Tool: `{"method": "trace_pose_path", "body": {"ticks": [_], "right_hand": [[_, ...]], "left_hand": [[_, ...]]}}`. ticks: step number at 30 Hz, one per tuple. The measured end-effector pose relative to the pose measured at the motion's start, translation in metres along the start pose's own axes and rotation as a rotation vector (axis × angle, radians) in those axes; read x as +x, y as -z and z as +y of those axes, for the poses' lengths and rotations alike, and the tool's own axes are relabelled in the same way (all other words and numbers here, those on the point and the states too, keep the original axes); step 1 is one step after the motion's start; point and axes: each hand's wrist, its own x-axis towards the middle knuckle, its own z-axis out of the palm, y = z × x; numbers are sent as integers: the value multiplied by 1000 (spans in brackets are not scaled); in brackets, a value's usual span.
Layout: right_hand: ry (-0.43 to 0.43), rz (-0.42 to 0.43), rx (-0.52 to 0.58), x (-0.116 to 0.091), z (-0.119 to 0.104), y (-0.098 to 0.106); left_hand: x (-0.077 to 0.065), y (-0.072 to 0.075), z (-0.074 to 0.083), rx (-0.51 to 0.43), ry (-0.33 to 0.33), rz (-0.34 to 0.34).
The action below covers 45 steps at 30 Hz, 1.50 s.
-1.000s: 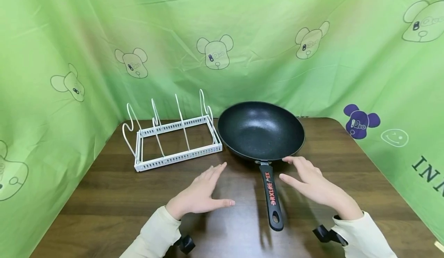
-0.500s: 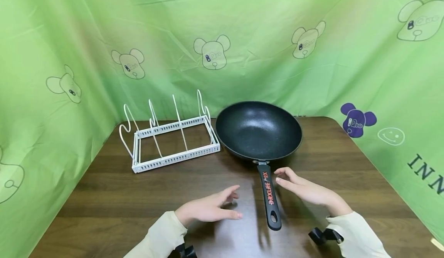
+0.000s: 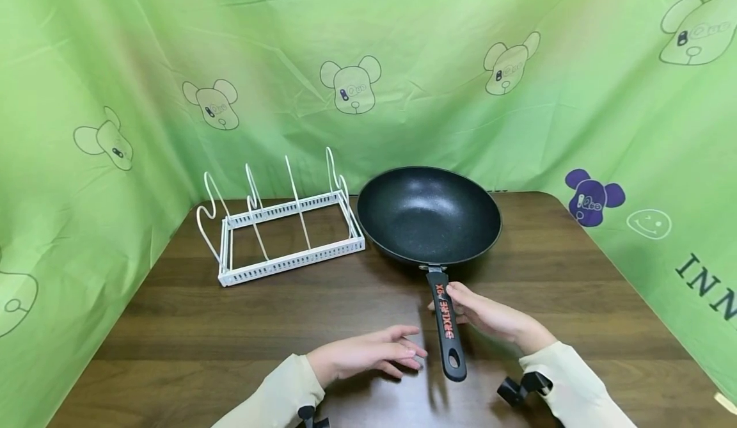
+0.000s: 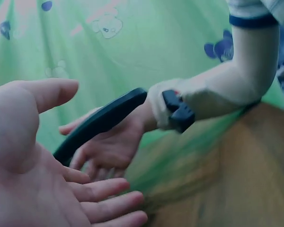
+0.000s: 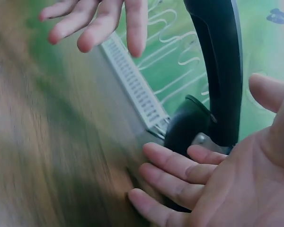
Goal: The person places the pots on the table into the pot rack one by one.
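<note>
A black wok (image 3: 428,217) stands on the table, its long handle (image 3: 446,325) with red lettering pointing toward the front edge. My right hand (image 3: 489,313) is at the handle's right side, thumb beside it and fingers reaching underneath. In the right wrist view, the fingers (image 5: 173,182) of that hand are spread loosely below the handle (image 5: 222,71), not curled round it. My left hand (image 3: 368,354) is held left of the handle, palm facing it, with loose fingers and nothing in them. The left wrist view has this palm (image 4: 33,184) in the foreground.
To the wok's left, a white wire pan rack (image 3: 293,265) with upright loops sits on the brown wooden table (image 3: 230,332). A green printed cloth (image 3: 276,50) hangs behind and along the sides. Black wrist cameras are strapped at both sleeves.
My right hand has come down and left from near the wok's rim, its fingers now passing under the handle. My left hand has moved right and lower, closer to the handle. Wok and rack stay put.
</note>
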Motion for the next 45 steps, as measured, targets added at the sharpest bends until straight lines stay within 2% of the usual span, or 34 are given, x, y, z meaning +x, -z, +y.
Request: {"method": "trace_pose_path", "body": {"ticks": [3,7,12,17,20,26,30,34,41,45], "right_hand": [[-3,-28,111,4,2,1],[0,-71,344,15,4,2],[47,-156,571,27,7,0],[56,-279,739,33,11,-2],[75,-321,820,35,13,-4],[124,-385,947,39,13,-7],[159,-455,1047,41,15,-7],[183,-491,1112,42,19,-6],[239,-465,1142,42,25,-5],[264,-501,1138,44,26,-5]], "left_hand": [[6,-5,-2,-143,-8,-77],[15,-13,-5,-314,-8,-152],[27,-25,-2,-510,-14,-178],[33,-34,7,-638,-31,-203],[37,-39,11,-681,-15,-205],[47,-47,12,-754,24,-132],[53,-52,14,-746,11,-96],[55,-54,15,-734,-9,-70],[55,-52,12,-721,-20,-50],[55,-52,10,-707,-44,-44]]}}
